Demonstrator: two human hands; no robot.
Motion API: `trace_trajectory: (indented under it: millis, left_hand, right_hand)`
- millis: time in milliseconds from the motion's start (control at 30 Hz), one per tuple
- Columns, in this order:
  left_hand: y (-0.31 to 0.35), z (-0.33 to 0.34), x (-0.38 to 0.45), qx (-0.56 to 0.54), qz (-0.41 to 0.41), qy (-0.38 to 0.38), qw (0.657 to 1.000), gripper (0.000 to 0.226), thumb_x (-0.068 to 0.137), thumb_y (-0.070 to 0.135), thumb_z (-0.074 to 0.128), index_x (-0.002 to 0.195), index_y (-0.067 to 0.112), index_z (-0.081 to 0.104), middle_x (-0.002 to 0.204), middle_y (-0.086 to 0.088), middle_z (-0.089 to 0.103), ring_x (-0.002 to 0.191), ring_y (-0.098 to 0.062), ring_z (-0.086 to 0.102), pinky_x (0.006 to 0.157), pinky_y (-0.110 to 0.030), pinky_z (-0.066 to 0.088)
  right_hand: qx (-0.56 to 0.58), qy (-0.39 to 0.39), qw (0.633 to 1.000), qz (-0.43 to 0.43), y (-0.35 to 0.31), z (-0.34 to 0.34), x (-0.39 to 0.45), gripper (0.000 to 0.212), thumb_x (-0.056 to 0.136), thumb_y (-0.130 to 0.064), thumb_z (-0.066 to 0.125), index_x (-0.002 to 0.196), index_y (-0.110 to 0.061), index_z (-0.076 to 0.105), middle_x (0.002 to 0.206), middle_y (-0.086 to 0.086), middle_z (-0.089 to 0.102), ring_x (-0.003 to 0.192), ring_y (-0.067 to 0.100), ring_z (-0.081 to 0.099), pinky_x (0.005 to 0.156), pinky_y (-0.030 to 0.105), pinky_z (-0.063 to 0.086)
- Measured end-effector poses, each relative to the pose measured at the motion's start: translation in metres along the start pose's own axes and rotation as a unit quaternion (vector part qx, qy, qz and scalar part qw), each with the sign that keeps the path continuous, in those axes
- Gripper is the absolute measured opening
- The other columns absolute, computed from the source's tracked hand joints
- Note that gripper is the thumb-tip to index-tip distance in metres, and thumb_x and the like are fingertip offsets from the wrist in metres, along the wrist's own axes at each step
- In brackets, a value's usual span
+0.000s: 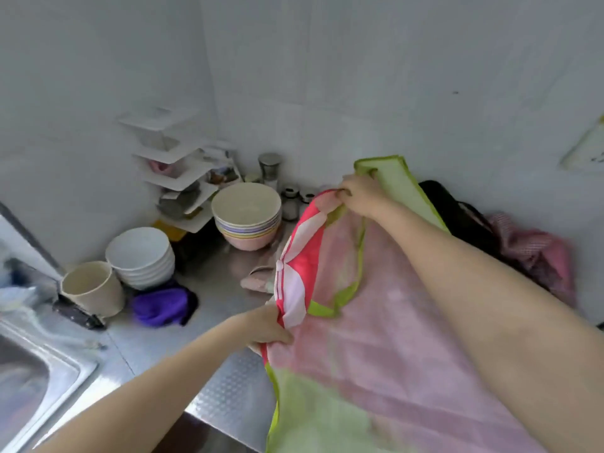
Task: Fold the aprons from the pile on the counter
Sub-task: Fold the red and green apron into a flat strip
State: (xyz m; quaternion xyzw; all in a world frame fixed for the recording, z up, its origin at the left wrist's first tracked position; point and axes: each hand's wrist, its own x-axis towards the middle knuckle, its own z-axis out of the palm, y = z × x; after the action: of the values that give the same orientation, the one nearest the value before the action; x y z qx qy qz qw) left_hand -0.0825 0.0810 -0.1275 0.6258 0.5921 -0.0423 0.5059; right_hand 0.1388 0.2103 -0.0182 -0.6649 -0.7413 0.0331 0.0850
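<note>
Currently I hold the pink apron (392, 322) spread across the right of the counter (228, 397). My left hand (268, 325) pinches its near left edge; my right hand (359, 194) grips the far green-trimmed corner, apparently tensioning the cloth for a fold. The remaining pile (523, 250) lies far right against the wall.
</note>
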Motion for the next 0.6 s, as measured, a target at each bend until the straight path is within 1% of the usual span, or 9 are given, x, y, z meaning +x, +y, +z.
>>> trace_trajectory:
  millis: [67,133,233,333,433,500,533,567,600]
  left_hand:
    - [-0.018,0.001,0.009,0.097,-0.03,0.058,0.993,0.041,0.081,0.02,0.061,0.118,0.006,0.052,0.107,-0.008,0.058,0.099,-0.023,0.061,0.071,-0.029,0.052]
    - [-0.029,0.001,0.015,0.188,-0.058,0.134,0.971,0.05,0.083,0.025,0.06,0.125,0.004,0.042,0.118,-0.011,0.057,0.111,-0.029,0.056,0.085,-0.031,0.044]
    - [-0.037,0.001,0.023,0.212,-0.067,0.196,0.955,0.057,0.084,0.016,0.054,0.132,0.003,0.025,0.118,-0.015,0.055,0.109,-0.036,0.056,0.083,-0.036,0.045]
    - [-0.03,0.002,0.026,0.293,-0.031,0.264,0.918,0.063,0.088,0.011,0.047,0.14,0.003,0.014,0.119,-0.012,0.055,0.104,-0.036,0.06,0.075,-0.037,0.045]
    - [-0.012,-0.006,0.026,0.391,0.027,0.338,0.856,0.054,0.087,0.012,0.052,0.136,0.0,0.032,0.106,-0.013,0.064,0.086,-0.032,0.068,0.059,-0.032,0.045]
    - [-0.001,-0.01,0.024,0.432,0.071,0.339,0.833,0.047,0.047,0.007,0.086,0.088,-0.004,0.066,0.062,-0.016,0.064,0.043,-0.027,0.062,0.036,-0.022,0.038]
    - [-0.002,-0.009,0.024,0.429,0.107,0.354,0.824,0.046,0.026,0.004,0.089,0.066,0.0,0.066,0.046,-0.013,0.056,0.03,-0.025,0.053,0.03,-0.019,0.035]
    - [0.0,-0.011,0.024,0.425,0.118,0.367,0.819,0.047,0.025,0.003,0.089,0.066,0.002,0.068,0.046,-0.014,0.056,0.029,-0.026,0.052,0.029,-0.02,0.036]
    - [0.003,-0.013,0.021,0.407,0.101,0.348,0.838,0.051,0.043,0.004,0.086,0.091,0.0,0.071,0.062,-0.02,0.063,0.041,-0.031,0.06,0.034,-0.026,0.042]
  right_hand:
    - [-0.005,-0.068,0.997,-0.044,-0.008,0.035,0.008,0.049,0.09,-0.015,0.05,0.138,-0.019,0.043,0.151,0.009,0.03,0.136,0.03,0.033,0.111,0.048,0.024]
    - [-0.028,-0.09,0.995,-0.042,-0.011,0.059,-0.003,0.068,0.088,-0.011,0.051,0.148,-0.023,0.022,0.159,0.0,0.002,0.143,0.028,0.018,0.114,0.051,0.016]
    - [-0.047,-0.034,0.998,-0.023,-0.002,0.082,-0.048,0.068,0.089,-0.013,0.05,0.148,-0.019,0.017,0.159,0.002,-0.004,0.143,0.03,0.014,0.115,0.048,0.008]
    - [-0.138,-0.04,0.989,-0.03,0.022,0.091,-0.091,0.072,0.087,-0.022,0.056,0.149,-0.018,0.018,0.158,0.008,-0.004,0.142,0.034,0.012,0.115,0.049,0.0]
    - [-0.199,0.004,0.98,-0.022,0.041,0.082,-0.106,0.082,0.073,-0.028,0.075,0.143,-0.011,0.035,0.153,0.02,0.018,0.134,0.044,0.028,0.111,0.057,0.016]
    - [-0.187,0.064,0.98,-0.038,0.042,0.077,-0.114,0.071,0.059,-0.023,0.082,0.123,-0.005,0.057,0.135,0.023,0.046,0.116,0.044,0.051,0.096,0.053,0.042]
    - [-0.18,0.081,0.979,-0.057,0.04,0.08,-0.122,0.06,0.056,-0.021,0.083,0.11,-0.005,0.064,0.123,0.02,0.055,0.105,0.04,0.058,0.085,0.047,0.049]
    - [-0.177,0.077,0.979,-0.067,0.037,0.083,-0.133,0.05,0.053,-0.023,0.083,0.098,-0.008,0.066,0.11,0.016,0.06,0.094,0.035,0.06,0.075,0.041,0.051]
    - [-0.181,0.051,0.98,-0.071,0.032,0.092,-0.144,0.046,0.051,-0.027,0.085,0.089,-0.011,0.066,0.1,0.013,0.06,0.086,0.031,0.06,0.068,0.037,0.05]
